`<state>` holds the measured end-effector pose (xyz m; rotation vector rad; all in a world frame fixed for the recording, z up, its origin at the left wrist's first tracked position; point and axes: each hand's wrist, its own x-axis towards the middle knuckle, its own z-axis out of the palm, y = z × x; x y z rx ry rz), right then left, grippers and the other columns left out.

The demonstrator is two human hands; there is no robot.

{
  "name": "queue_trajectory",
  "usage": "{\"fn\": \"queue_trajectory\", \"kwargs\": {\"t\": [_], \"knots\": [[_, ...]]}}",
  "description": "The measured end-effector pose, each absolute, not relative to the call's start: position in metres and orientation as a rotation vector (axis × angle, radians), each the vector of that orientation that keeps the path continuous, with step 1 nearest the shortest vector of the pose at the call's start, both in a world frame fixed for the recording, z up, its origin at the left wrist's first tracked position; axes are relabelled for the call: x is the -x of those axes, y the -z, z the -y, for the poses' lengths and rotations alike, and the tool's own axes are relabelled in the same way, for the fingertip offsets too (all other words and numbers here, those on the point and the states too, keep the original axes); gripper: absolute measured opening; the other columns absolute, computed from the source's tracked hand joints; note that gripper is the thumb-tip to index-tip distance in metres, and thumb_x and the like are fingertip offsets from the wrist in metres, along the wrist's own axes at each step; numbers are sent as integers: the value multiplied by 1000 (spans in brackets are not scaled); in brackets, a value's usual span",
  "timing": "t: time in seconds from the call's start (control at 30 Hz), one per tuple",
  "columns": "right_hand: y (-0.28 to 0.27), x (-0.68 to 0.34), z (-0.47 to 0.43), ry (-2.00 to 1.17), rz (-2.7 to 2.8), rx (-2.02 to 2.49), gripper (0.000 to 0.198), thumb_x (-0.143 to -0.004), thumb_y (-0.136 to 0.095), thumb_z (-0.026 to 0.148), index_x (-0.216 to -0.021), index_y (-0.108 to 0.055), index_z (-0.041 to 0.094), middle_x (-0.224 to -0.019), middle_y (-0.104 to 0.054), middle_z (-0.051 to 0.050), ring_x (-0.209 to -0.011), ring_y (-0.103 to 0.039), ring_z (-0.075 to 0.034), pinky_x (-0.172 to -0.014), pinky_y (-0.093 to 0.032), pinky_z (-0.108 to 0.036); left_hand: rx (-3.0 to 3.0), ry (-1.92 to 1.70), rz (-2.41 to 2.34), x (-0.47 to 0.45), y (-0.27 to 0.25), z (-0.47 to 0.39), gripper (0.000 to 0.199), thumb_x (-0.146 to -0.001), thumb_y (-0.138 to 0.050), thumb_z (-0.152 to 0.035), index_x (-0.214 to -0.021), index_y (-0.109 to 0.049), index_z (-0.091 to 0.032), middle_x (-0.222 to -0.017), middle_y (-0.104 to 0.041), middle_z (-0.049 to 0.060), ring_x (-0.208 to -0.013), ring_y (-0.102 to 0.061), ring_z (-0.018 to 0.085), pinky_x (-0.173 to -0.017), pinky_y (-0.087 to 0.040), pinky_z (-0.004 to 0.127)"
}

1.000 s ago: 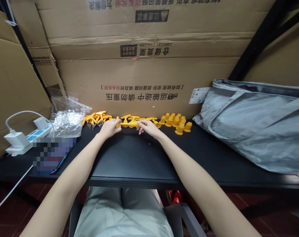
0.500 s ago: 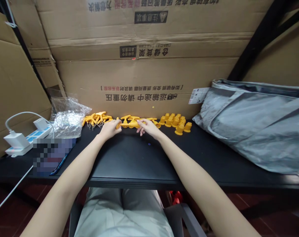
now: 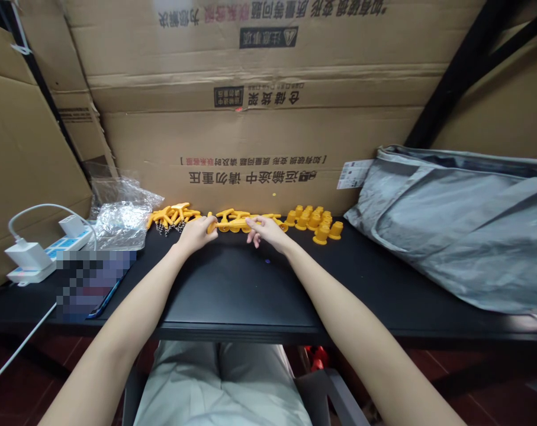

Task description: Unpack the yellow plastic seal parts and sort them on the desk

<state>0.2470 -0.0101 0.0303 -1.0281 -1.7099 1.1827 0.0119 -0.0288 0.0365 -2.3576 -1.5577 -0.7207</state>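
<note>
My left hand (image 3: 196, 234) is closed around the handle end of a yellow plastic T-handled piece (image 3: 232, 224), whose narrow length runs level to the right. At its other end, my right hand (image 3: 269, 232) pinches it between thumb and forefinger, with the other fingers curled below. Just behind lie several more yellow T-shaped pieces (image 3: 226, 213), partly hidden by my hands. Left of my left hand is a pile of yellow handles with metal spirals (image 3: 176, 213), like corkscrews. Several yellow flanged caps (image 3: 320, 234) stand to the right of my right hand.
A cardboard sheet (image 3: 259, 136) rises behind the black table (image 3: 241, 290). Crumpled clear plastic (image 3: 121, 222), a white power strip (image 3: 64, 244) with chargers and a flat blurred-out item (image 3: 97, 284) are at left. A large grey bag (image 3: 454, 231) lies at right.
Both hands keep their hold on the yellow T-handled piece in nearly the same place. The camera view has shifted slightly; nothing else has visibly moved.
</note>
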Motion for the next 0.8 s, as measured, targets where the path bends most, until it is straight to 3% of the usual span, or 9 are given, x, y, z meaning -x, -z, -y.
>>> {"fn": "queue_trajectory", "kwargs": {"t": [0.13,0.27,0.33,0.47,0.67,0.8], "knots": [[-30,-243,9,-1118,1669,1172,45,-88,-48,61,-82,-50,16,-54,-64,-4,-31,-50,-8,-33,-33,-19,2364,728,1568,-14,-38,31,26,-81,-54,-24,-106,-63,-20,-97,-70,5,-87,-65,18,-76,-47,25],[-30,-248,7,-1120,1681,1101,39,-86,-61,48,-108,-54,17,-95,-71,-10,-49,-64,-10,-42,-46,-19,2380,760,1586,-15,-38,31,26,-81,-54,-24,-105,-63,-20,-97,-70,5,-85,-65,18,-76,-47,26],[-29,-253,6,-1111,1714,1001,48,-79,-71,38,-119,-51,20,-108,-68,-9,-59,-67,-11,-52,-53,-22,2379,767,1596,-15,-38,31,25,-82,-54,-24,-105,-63,-21,-96,-70,5,-84,-64,18,-77,-47,26],[-28,-256,3,-1083,1709,952,44,-75,-75,37,-110,-56,18,-91,-70,-4,-55,-65,-11,-58,-55,-27,2372,759,1593,-15,-39,31,27,-81,-53,-23,-106,-63,-21,-95,-70,5,-85,-64,18,-78,-47,26],[-30,-248,5,-1114,1673,1048,45,-81,-61,59,-79,-58,15,-60,-67,-4,-40,-57,-10,-46,-46,-23,2360,752,1552,-16,-38,32,26,-82,-54,-24,-106,-63,-19,-98,-69,6,-86,-64,18,-77,-47,26],[-30,-245,6,-1127,1644,1126,46,-87,-51,61,-81,-57,15,-58,-66,-5,-37,-54,-10,-40,-41,-21,2351,768,1548,-16,-37,31,26,-82,-55,-24,-106,-63,-20,-99,-69,6,-88,-65,18,-76,-47,26]]}}
